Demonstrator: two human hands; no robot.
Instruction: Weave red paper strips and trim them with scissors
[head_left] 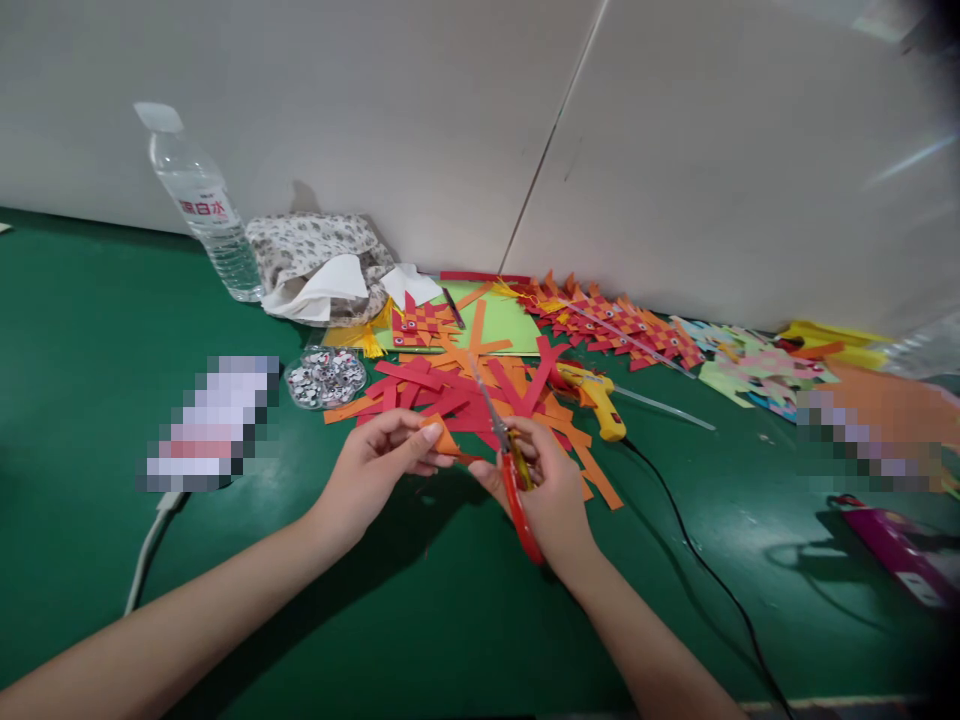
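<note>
My left hand [390,455] pinches a folded orange paper strip [441,434] between thumb and fingers, above the green table. Close to its right, my right hand [544,485] holds scissors [517,500] with red handles, their blades pointing up and away. The thumb of my right hand is at the strip's right end; whether it grips the paper is hard to tell. Just beyond both hands lies a pile of red and orange paper strips [480,395]. A yellow glue gun [598,395] rests on its side to the right of the pile.
Behind stand a water bottle [202,205] and a patterned tissue pouch [319,255]. Small black-and-white pieces [327,377] fill a clear container. Woven paper fish [622,325] lie along the wall. A blurred phone-like object [214,425] is left; a black cord [694,545] and purple box [896,550] are right.
</note>
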